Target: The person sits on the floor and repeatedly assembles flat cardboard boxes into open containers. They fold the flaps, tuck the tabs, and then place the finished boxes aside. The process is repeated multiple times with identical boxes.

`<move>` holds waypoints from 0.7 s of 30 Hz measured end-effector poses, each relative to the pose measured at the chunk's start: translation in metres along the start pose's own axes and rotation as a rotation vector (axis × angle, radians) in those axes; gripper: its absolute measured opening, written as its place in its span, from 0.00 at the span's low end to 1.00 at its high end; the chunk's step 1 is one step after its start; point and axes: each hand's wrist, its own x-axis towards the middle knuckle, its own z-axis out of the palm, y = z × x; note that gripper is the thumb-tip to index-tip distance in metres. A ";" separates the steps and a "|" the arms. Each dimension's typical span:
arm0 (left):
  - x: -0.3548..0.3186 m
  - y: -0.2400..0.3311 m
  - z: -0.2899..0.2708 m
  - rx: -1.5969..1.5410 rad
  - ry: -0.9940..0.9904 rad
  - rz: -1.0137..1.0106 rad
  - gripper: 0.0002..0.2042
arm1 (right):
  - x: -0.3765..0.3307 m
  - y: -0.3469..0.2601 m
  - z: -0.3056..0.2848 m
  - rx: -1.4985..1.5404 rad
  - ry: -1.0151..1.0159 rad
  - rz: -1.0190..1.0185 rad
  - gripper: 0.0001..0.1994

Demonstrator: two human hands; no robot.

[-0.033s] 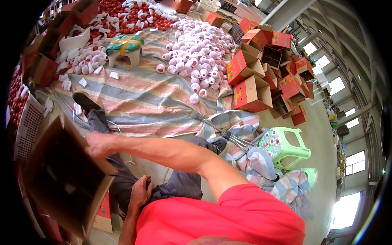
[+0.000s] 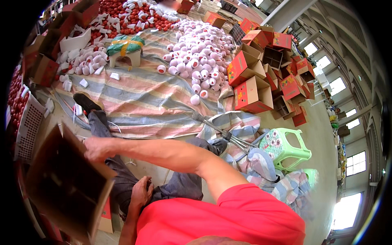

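Note:
An uncovered cardboard box (image 2: 65, 183) is tilted at the lower left, its dark inside facing up toward me. My right hand (image 2: 98, 149) reaches across my body to the left and is closed on the box's upper right edge. Close to my lap, my left hand (image 2: 141, 192) rests by the grey trousers (image 2: 179, 185) with its fingers curled in. Nothing shows in that hand, and its palm side is hidden. Beneath the box, part of a red and tan carton (image 2: 107, 216) sticks out.
A striped tarp (image 2: 159, 102) bears foam-netted fruit (image 2: 200, 57) and loose red fruit (image 2: 126, 18). Red cartons (image 2: 253, 94) are heaped at the right, near a green stool (image 2: 281, 147). A white crate (image 2: 30, 126) stands left; a low padded stool (image 2: 125, 51) stands farther off.
The box has shifted slightly down and to the right, with my right hand still on its edge. My left hand stays in place.

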 end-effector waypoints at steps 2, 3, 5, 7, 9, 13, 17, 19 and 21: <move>0.001 -0.012 -0.001 -0.010 -0.010 -0.023 0.15 | 0.034 0.003 0.021 -0.124 -0.088 -0.276 0.12; -0.002 -0.017 -0.004 -0.002 0.007 -0.037 0.15 | 0.025 -0.009 0.025 0.031 -0.176 -0.084 0.12; 0.006 -0.017 0.004 0.008 -0.040 -0.024 0.15 | 0.033 0.041 0.027 0.054 -0.163 -0.114 0.13; 0.006 -0.013 0.002 -0.015 -0.031 -0.045 0.15 | 0.028 0.069 -0.028 -0.241 -0.048 -0.100 0.12; 0.002 -0.005 -0.004 -0.062 0.001 -0.096 0.15 | 0.004 0.091 -0.126 -0.426 0.203 0.050 0.12; -0.002 -0.013 -0.008 0.007 0.037 0.004 0.15 | -0.149 0.090 -0.365 -0.644 0.966 0.354 0.11; 0.009 0.006 -0.009 0.032 0.017 0.058 0.15 | -0.321 0.079 -0.435 -0.633 1.492 0.506 0.11; 0.009 0.003 -0.006 0.042 -0.018 0.061 0.15 | -0.334 0.112 -0.411 -0.472 1.520 0.502 0.11; 0.009 -0.002 -0.006 0.059 -0.044 0.064 0.15 | -0.299 0.165 -0.352 -0.200 1.405 0.478 0.10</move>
